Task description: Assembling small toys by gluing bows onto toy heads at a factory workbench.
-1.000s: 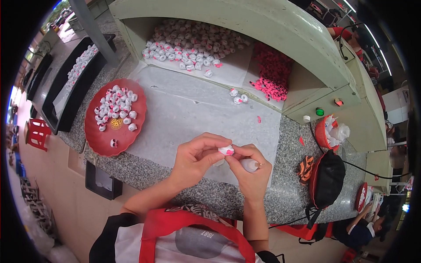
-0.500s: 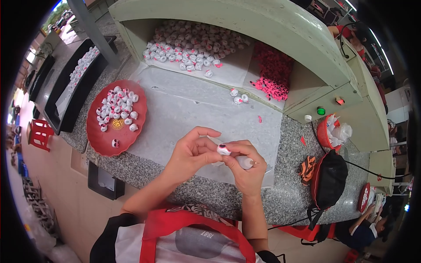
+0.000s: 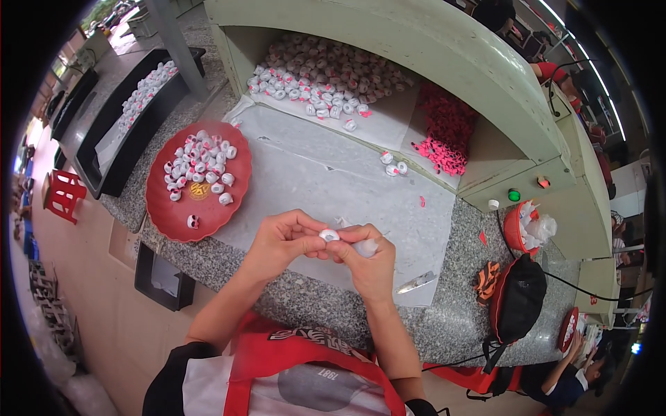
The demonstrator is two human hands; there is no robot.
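Note:
Between the fingertips of both hands is a small white rounded plastic piece [image 3: 329,236], a grey round spot on it facing up. My left hand [image 3: 277,243] pinches it from the left, thumb and fingers closed. My right hand [image 3: 372,269] grips its other side with thumb and forefinger. A small translucent white bottle [image 3: 365,247] is also tucked in my right hand, partly hidden by the fingers. Both hands are above the near part of a white paper sheet [image 3: 298,173]. To the left, a red scalloped plate [image 3: 163,211] bears many similar white pieces [image 3: 201,163].
A pale green cabinet [image 3: 485,118] at the back holds heaped white pieces [image 3: 326,76] and small pink parts [image 3: 444,156]. Loose white pieces [image 3: 393,166] lie before it. A red basket [image 3: 513,229] and black bag [image 3: 525,291] stand right. Far left is a black tray [image 3: 104,184].
The white piece has been turned: its dark, pink-edged mark faced up before, and a grey round spot shows now. Both hands have shifted slightly left. The whole view has shifted too.

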